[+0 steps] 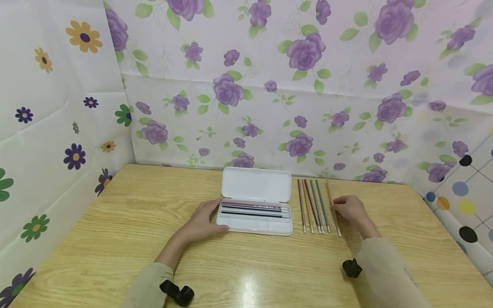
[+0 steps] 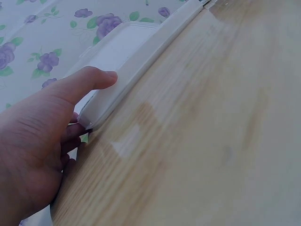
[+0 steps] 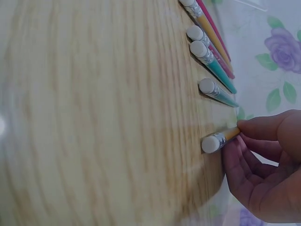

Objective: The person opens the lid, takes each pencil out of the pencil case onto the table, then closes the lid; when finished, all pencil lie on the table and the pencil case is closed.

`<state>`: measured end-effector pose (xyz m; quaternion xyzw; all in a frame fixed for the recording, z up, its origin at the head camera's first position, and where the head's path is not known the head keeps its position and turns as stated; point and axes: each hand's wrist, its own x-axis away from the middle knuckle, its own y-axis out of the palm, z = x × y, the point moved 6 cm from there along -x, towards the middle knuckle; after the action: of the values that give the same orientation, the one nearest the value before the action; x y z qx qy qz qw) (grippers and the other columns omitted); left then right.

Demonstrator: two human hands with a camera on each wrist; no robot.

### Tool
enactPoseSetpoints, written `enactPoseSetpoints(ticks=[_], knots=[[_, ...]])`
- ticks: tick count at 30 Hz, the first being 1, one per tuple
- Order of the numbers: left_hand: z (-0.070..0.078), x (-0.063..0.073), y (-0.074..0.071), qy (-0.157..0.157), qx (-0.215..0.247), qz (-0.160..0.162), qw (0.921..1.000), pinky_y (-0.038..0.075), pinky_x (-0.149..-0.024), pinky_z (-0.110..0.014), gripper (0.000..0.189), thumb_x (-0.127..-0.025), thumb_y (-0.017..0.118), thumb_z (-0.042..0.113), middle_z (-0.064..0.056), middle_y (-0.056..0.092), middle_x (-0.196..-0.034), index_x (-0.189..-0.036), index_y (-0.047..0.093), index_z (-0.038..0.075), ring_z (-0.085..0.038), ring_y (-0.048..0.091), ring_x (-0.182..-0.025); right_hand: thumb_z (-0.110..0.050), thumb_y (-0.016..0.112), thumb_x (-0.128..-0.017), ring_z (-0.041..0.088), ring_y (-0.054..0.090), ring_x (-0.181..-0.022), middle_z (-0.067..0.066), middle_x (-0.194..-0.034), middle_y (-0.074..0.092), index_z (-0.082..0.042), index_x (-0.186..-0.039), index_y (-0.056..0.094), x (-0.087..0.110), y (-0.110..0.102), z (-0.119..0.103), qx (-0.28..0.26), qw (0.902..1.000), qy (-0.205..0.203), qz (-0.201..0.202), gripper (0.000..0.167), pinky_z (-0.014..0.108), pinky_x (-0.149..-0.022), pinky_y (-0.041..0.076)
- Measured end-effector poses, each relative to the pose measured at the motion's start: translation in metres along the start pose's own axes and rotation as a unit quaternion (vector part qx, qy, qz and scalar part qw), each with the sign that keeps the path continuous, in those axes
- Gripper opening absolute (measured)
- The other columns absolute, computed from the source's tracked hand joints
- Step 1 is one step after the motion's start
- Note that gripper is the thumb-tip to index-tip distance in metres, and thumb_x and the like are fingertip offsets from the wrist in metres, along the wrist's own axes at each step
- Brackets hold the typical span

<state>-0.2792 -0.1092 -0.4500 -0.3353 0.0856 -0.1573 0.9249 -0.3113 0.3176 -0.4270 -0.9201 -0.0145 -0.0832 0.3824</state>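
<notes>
A white pencil case (image 1: 246, 226) lies with its lid (image 1: 256, 184) tipped back, and several pencils with white erasers (image 1: 250, 207) lie lengthwise inside it. My left hand (image 1: 202, 220) holds the case at its left end; in the left wrist view the thumb (image 2: 101, 79) presses the front wall and the other fingers bend around the end. To the right of the case, my right hand (image 1: 351, 208) pinches a yellow pencil (image 1: 329, 192) between thumb and fingers. The eraser end of that pencil (image 3: 214, 143) points toward me, close over the table.
Between the case and my right hand, several pencils lie side by side, red ones (image 1: 301, 205), a yellow one (image 1: 309, 208) and green ones (image 1: 322, 205), erasers toward me. The wooden table (image 1: 246, 261) ends at a flowered backdrop (image 1: 262, 111) behind the case.
</notes>
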Motion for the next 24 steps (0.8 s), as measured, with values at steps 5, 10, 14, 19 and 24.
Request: enactPoseSetpoints(ticks=[5,10,14,19,24], knots=[[-0.0002,0.0000,-0.0004,0.000,0.001,0.003,1.0000,0.025,-0.107,-0.058,0.092,-0.076,0.081,0.037,-0.013,0.037,-0.149,-0.151,0.035,0.009,-0.035,0.026,-0.137,-0.006,0.058,-0.094,0.030,0.064,-0.084,0.031,-0.108,0.060,0.018,-0.118,0.056,-0.0005,0.0021,-0.0026,0.009,0.9998,-0.005,0.014,0.034,0.032,-0.068,0.056],[-0.0016,-0.0005,0.0008,0.000,-0.002,0.000,1.0000,0.025,-0.107,-0.059,0.094,-0.076,0.080,0.039,-0.013,0.037,-0.149,-0.151,0.033,0.009,-0.035,0.026,-0.137,-0.006,0.059,-0.092,0.027,0.064,-0.081,0.029,-0.105,0.062,0.017,-0.113,0.059,0.0005,0.0038,-0.0050,0.020,0.9994,-0.006,0.029,0.031,0.030,-0.065,0.055],[-0.0027,-0.0005,0.0010,-0.001,-0.001,0.001,1.0000,0.025,-0.107,-0.059,0.094,-0.076,0.080,0.039,-0.013,0.038,-0.149,-0.151,0.033,0.010,-0.034,0.025,-0.138,-0.005,0.059,-0.091,0.027,0.065,-0.079,0.027,-0.100,0.063,0.017,-0.112,0.060,0.0018,0.0040,-0.0068,0.022,0.9991,-0.011,0.034,0.030,0.030,-0.065,0.055],[-0.0025,-0.0007,0.0009,0.000,-0.001,0.001,1.0000,0.024,-0.107,-0.059,0.093,-0.076,0.080,0.038,-0.013,0.037,-0.149,-0.151,0.034,0.010,-0.035,0.025,-0.138,-0.004,0.059,-0.091,0.026,0.064,-0.076,0.025,-0.097,0.063,0.018,-0.111,0.059,0.0011,0.0044,-0.0073,0.019,0.9991,-0.014,0.036,0.029,0.031,-0.064,0.056],[-0.0011,-0.0011,0.0003,0.007,-0.002,0.003,1.0000,0.023,-0.107,-0.059,0.091,-0.076,0.081,0.037,-0.013,0.038,-0.149,-0.151,0.035,0.010,-0.035,0.025,-0.138,-0.005,0.058,-0.092,0.019,0.064,-0.070,0.026,-0.096,0.064,0.017,-0.110,0.060,-0.0010,0.0040,-0.0071,0.014,0.9992,-0.010,0.036,0.029,0.029,-0.062,0.055]])
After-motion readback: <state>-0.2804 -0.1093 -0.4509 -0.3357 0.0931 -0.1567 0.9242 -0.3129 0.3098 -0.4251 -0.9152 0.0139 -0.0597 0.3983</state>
